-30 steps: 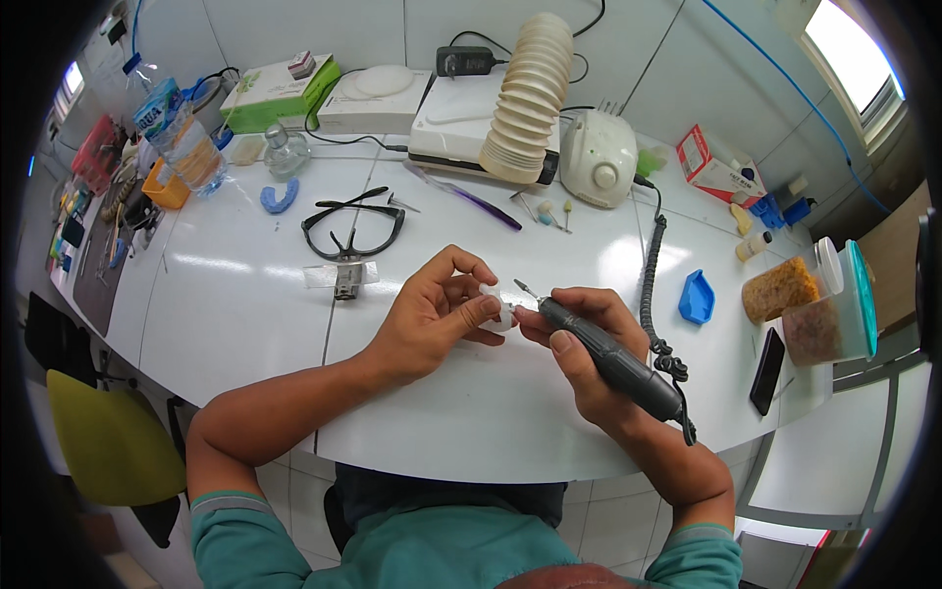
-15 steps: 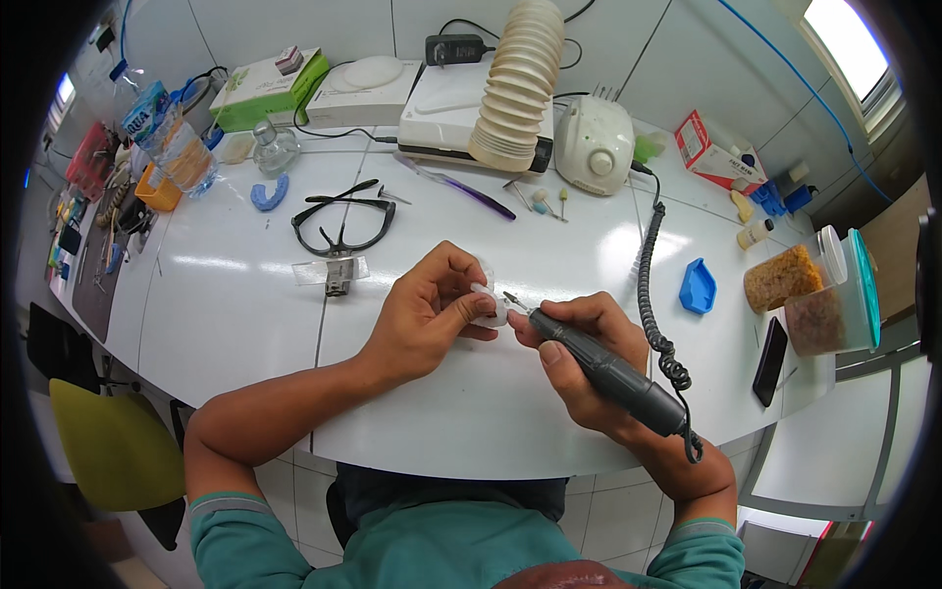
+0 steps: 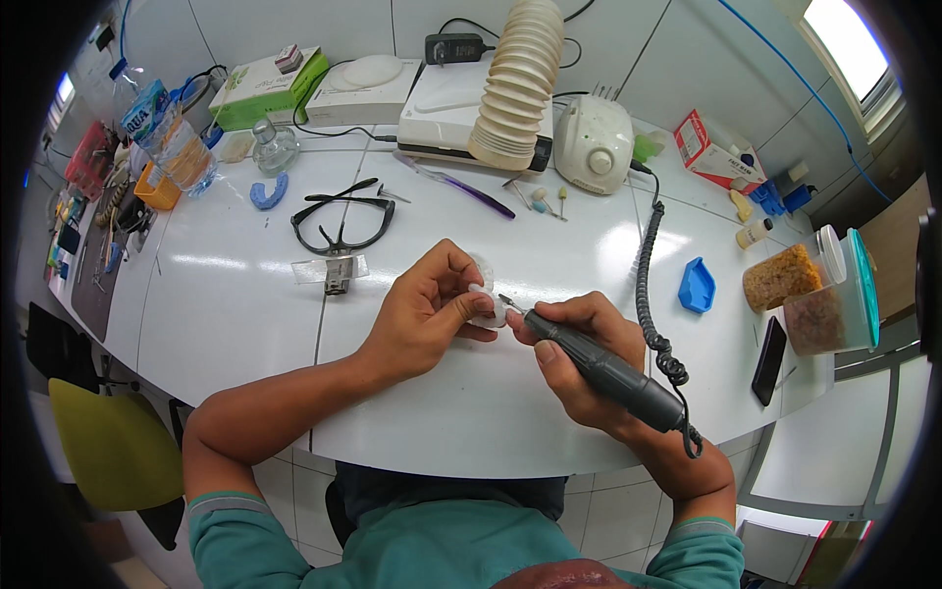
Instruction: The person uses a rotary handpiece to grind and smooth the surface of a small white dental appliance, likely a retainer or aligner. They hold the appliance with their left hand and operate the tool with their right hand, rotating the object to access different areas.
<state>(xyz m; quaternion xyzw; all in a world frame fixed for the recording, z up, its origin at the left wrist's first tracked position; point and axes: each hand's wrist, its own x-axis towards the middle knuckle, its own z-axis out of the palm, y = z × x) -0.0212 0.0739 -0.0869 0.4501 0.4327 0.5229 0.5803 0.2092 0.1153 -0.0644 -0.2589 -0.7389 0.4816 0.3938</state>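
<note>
My left hand (image 3: 417,314) pinches a small whitish, translucent dental piece (image 3: 487,314) between thumb and fingers, above the middle of the white table. Its exact form is partly hidden by my fingers. Wrapped around a dark grey rotary handpiece (image 3: 610,375), my right hand (image 3: 579,391) points the tool leftward. The metal bur (image 3: 508,301) at its tip is right beside the piece; whether it touches I cannot tell. A coiled black cord (image 3: 647,265) runs from the handpiece to a cream control unit (image 3: 595,144) at the back.
Black-framed glasses with a clip-on part (image 3: 339,231) lie left of my hands. Behind stand a ribbed suction hose (image 3: 515,83) and a purple pen-like tool (image 3: 476,196). A blue tray-like mould (image 3: 698,286), phone (image 3: 770,360) and food tubs (image 3: 785,278) are at right.
The handpiece and my right hand have shifted very slightly left and up. The left hand keeps its pinch on the piece, almost unmoved.
</note>
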